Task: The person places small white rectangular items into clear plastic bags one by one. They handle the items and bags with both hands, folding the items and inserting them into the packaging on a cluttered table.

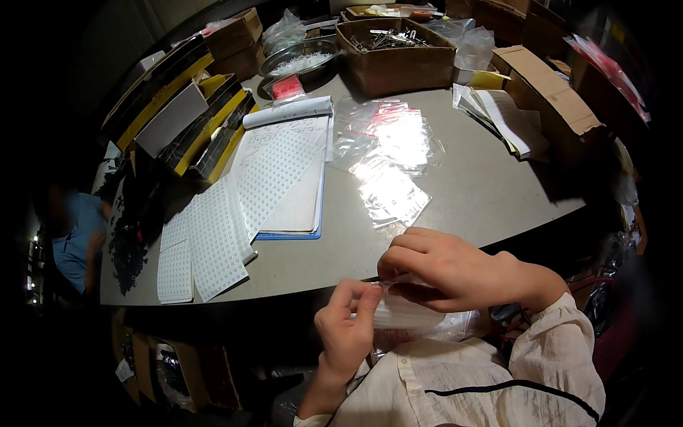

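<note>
In front of my body, just off the table's near edge, I hold a clear plastic bag. My left hand pinches its left edge between thumb and fingertips. Curled over its top edge, the fingers of my right hand are closed on it, with their tips partly hidden. Whether it is one bag or a few stacked together I cannot tell. Beyond my hands, a spread of clear zip bags lies on the table, shining in the lamp light.
Sticker sheets overlap a notepad on a blue clipboard to the left. Small dark parts lie at the table's left edge. Behind are a cardboard box of metal pieces and a round bowl. A person is far left.
</note>
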### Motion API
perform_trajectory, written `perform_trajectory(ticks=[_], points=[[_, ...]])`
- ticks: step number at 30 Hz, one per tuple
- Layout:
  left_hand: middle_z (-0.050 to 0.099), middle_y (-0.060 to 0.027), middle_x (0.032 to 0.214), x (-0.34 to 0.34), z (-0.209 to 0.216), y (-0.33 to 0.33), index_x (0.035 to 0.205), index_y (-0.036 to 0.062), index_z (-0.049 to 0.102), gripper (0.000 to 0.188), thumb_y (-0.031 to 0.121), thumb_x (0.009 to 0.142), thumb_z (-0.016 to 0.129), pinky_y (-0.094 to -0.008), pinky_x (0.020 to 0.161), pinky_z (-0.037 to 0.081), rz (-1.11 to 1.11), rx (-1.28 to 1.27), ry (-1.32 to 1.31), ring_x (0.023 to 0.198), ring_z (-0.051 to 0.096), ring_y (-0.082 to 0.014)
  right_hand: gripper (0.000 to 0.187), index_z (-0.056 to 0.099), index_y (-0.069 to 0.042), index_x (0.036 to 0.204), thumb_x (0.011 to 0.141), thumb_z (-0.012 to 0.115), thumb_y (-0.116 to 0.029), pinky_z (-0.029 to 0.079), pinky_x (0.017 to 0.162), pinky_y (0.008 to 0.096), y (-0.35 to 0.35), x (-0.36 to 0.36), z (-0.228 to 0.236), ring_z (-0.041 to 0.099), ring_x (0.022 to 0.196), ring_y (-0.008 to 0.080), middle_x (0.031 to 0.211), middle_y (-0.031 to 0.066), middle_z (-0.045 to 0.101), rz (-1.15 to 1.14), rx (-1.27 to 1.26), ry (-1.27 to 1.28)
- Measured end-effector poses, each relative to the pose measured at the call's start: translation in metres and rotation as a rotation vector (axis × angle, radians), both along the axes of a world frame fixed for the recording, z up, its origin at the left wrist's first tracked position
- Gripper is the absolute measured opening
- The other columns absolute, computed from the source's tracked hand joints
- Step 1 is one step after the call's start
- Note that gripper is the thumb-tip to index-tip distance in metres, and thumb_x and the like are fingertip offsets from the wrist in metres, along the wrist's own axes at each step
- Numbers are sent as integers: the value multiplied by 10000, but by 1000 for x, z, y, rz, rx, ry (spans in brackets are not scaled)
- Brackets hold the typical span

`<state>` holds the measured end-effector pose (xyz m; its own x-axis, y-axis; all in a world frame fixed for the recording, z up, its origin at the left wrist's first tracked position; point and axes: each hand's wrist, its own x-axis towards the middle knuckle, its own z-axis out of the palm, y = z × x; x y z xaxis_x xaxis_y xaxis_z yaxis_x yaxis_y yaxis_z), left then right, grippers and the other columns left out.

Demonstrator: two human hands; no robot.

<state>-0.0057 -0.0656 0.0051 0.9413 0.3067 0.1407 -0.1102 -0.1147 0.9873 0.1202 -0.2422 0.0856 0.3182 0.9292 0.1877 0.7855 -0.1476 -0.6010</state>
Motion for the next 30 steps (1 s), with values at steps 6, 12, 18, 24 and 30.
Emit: perform_trajectory(ticks=[6, 12, 18, 24, 30], points=[[666, -62, 676, 5, 1, 2, 958, -26, 674, 121, 90, 990, 679, -236, 561, 459, -1, 52, 34, 610, 588, -59, 297, 581, -38, 1006, 740, 714, -22, 477, 799, 422, 2, -5, -12, 566, 916, 326, 922, 122, 563, -59, 44, -179], [522, 84, 665, 26, -5, 8, 889, -13, 623, 168, 91, 1021, 632, -195, 521, 274, 36, -20, 30, 600, 378, 12, 321, 606, -71, 942, 642, 710, -23, 496, 739, 442, 2, 13, -23, 584, 849, 341, 908, 109, 576, -39, 229, -400], [531, 77, 667, 32, -3, 10, 879, -9, 613, 164, 91, 1006, 645, -194, 546, 299, 66, -12, 37, 627, 390, 6, 163, 650, -4, 968, 849, 711, -99, 507, 735, 445, -2, 105, -19, 638, 810, 366, 849, 174, 659, -360, -180, -118], [552, 70, 675, 31, -7, 14, 886, -11, 610, 151, 79, 1000, 650, -195, 551, 313, 52, -47, 46, 633, 404, 3, 270, 658, 22, 943, 872, 723, -230, 512, 762, 485, -3, 116, -40, 656, 859, 417, 878, 236, 673, -452, -370, -297], [641, -78, 637, 31, -13, 16, 919, -27, 657, 140, 102, 969, 679, -264, 562, 453, 79, -48, 17, 612, 527, -66, 405, 658, 23, 918, 850, 771, -360, 521, 761, 465, -8, 84, 18, 660, 851, 406, 864, 238, 670, -330, -893, -283]])
